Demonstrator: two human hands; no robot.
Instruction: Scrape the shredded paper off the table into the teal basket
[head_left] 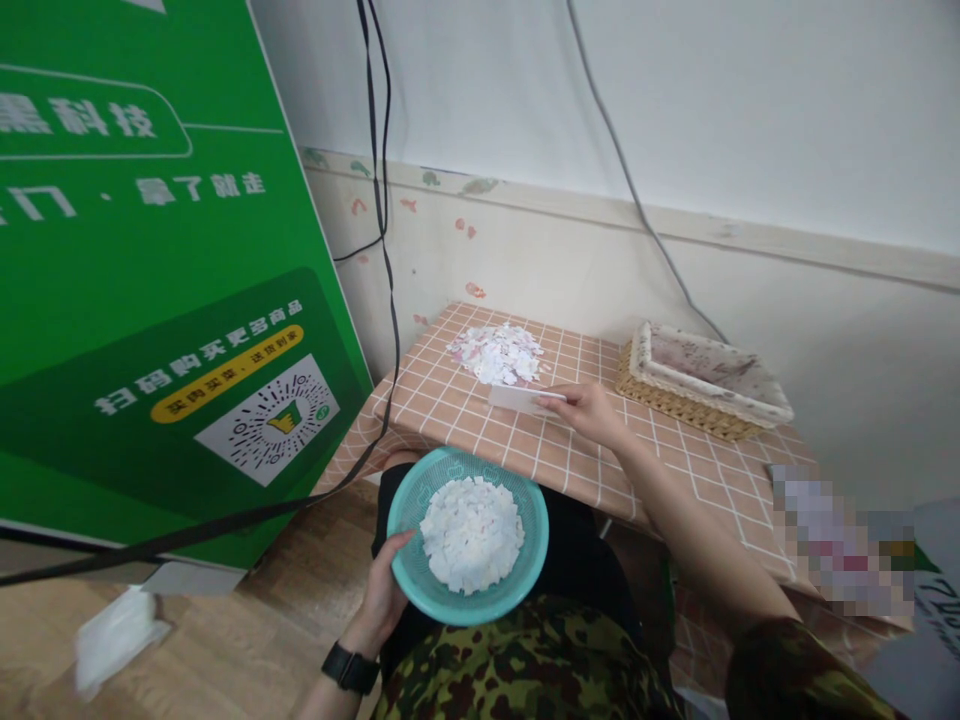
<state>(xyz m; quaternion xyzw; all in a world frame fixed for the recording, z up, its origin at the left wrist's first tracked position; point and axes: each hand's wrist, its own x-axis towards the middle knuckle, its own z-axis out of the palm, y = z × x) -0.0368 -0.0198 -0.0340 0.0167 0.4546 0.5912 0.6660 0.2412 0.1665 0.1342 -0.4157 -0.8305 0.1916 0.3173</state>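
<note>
Head view: left grip (386, 585) clamped on the left rim of the teal colander (536, 525), which sits over the lap, loaded with white scraps (472, 535). Right grip (589, 412) pinched on the right end of a white card (514, 401), at the near edge of a loose scrap pile (499, 352) on the desk (450, 405); can't tell if the card touches the cloth. Card looks light, thin, fairly stiff, may flex; best held at one end. Colander likely rigid plastic, light even filled; take the rim, keep it level. Scraps look papery, weightless, easily scattered; scoop or sweep, don't pinch singly. Count: one colander, one card, two scrap heaps (single pieces too many to count), one lined wicker basket (667, 397), one watch (349, 668).
</note>
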